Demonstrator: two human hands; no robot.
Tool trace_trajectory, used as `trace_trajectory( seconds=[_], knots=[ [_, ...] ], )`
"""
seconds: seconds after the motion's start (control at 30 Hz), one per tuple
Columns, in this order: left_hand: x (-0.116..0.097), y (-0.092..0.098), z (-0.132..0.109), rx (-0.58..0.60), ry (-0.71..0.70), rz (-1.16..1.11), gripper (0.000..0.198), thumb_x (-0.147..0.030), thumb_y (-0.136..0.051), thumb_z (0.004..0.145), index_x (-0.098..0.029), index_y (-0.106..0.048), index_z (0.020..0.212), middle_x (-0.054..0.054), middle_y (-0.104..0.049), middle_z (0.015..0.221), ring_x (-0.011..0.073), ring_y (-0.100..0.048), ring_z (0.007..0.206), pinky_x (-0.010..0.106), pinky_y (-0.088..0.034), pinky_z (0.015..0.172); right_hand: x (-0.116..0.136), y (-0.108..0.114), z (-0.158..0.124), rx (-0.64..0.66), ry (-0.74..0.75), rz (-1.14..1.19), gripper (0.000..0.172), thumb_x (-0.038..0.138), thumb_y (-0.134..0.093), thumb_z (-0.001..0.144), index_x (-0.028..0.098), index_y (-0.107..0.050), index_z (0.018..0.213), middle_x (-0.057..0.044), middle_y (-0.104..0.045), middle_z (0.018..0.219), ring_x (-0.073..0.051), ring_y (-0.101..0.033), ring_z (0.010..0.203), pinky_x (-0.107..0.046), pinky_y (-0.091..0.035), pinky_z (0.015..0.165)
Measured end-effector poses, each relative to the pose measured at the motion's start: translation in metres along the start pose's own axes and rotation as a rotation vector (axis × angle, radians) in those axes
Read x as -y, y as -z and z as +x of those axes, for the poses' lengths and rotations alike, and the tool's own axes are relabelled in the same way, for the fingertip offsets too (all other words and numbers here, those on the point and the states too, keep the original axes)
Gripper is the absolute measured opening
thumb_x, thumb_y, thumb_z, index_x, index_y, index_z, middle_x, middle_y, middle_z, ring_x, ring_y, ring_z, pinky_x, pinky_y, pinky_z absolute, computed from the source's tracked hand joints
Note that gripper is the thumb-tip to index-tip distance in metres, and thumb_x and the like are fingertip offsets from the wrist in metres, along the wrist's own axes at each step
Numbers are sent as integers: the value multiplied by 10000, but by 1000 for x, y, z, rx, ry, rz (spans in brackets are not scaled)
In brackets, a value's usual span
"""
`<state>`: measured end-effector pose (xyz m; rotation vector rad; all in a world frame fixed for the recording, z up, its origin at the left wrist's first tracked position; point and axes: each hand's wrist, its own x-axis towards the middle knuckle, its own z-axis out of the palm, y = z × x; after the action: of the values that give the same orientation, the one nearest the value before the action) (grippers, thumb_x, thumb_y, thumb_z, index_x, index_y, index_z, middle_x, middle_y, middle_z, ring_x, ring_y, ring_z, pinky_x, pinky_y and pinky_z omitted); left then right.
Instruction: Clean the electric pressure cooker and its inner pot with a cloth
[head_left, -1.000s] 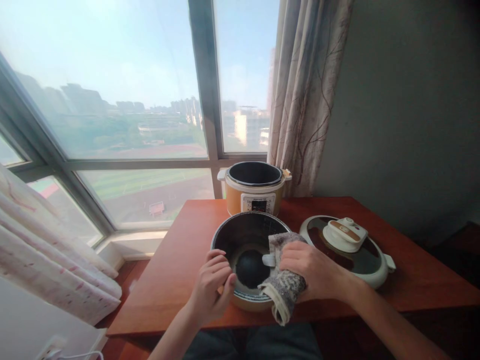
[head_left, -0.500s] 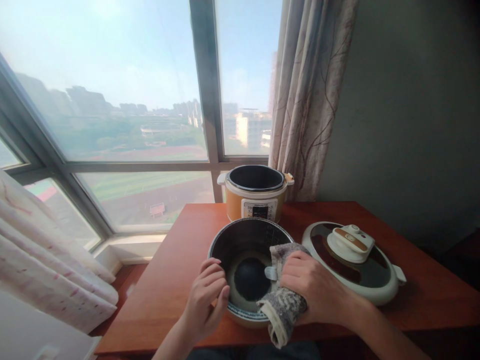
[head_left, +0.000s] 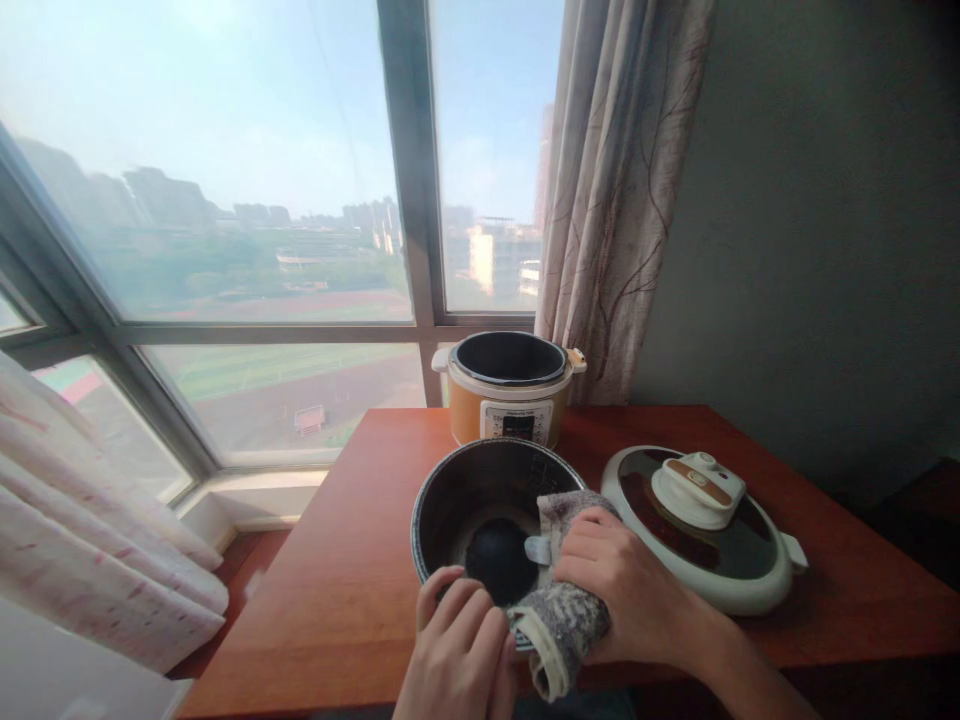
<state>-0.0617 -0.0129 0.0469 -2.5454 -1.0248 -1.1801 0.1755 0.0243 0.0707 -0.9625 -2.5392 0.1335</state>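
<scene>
At the near edge of the wooden table (head_left: 330,600), the dark inner pot (head_left: 457,490) is standing upright, with its opening facing up. A grey cloth (head_left: 564,622) is hanging over its right near rim, partly inside and partly outside. The right hand (head_left: 626,590) is pressing down on this cloth, with the fingers closed around it and the wrist coming from the lower right. The left hand (head_left: 459,652) is gripping the near rim of the pot, fingers curled over the edge and just beside the cloth.

Half a second ago the left hand was holding the left side of the rim. The right hand is staying on the cloth at the same place.

Just to the right of the pot, the cooker lid (head_left: 750,570) is lying flat. Behind the pot, the orange electric cooker (head_left: 510,400) is standing open near the window (head_left: 225,200) and the curtain (head_left: 611,200).
</scene>
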Motion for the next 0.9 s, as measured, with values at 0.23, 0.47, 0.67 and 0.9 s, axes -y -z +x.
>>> trace_trajectory(
  seconds=[0.23, 0.47, 0.67, 0.9],
  knots=[
    [5, 0, 3, -14, 86, -130, 173, -70, -457, 827, -211, -455, 727, 0, -533, 653, 172, -523, 678, 405, -417, 858, 10, -4, -1, -41, -55, 39, 279, 455, -739, 730, 217, -624, 816, -11, -637, 790, -206, -540, 805, -400, -344, 886],
    [19, 3, 6, -24, 81, -228, 175, -91, -440, 839, -208, -406, 714, -14, -501, 634, 158, -504, 662, 402, -414, 848, 26, -12, 3, -23, -110, -11, 323, 496, -746, 714, 217, -602, 791, -9, -664, 814, -212, -569, 792, -381, -326, 821],
    [25, 0, 3, -69, 77, -218, 216, -95, -433, 839, -205, -349, 673, -26, -427, 596, 148, -474, 640, 402, -411, 862, 46, -19, 14, 112, -111, -101, 290, 427, -756, 673, 219, -592, 791, -10, -672, 824, -211, -575, 745, -356, -311, 713],
    [36, 5, 3, -18, 11, -247, 205, -69, -411, 842, -206, -354, 701, -31, -432, 610, 142, -460, 645, 391, -408, 879, 45, -14, 10, 133, -122, -93, 349, 533, -726, 717, 229, -575, 796, 2, -671, 834, -212, -571, 751, -351, -288, 663]
  ],
)
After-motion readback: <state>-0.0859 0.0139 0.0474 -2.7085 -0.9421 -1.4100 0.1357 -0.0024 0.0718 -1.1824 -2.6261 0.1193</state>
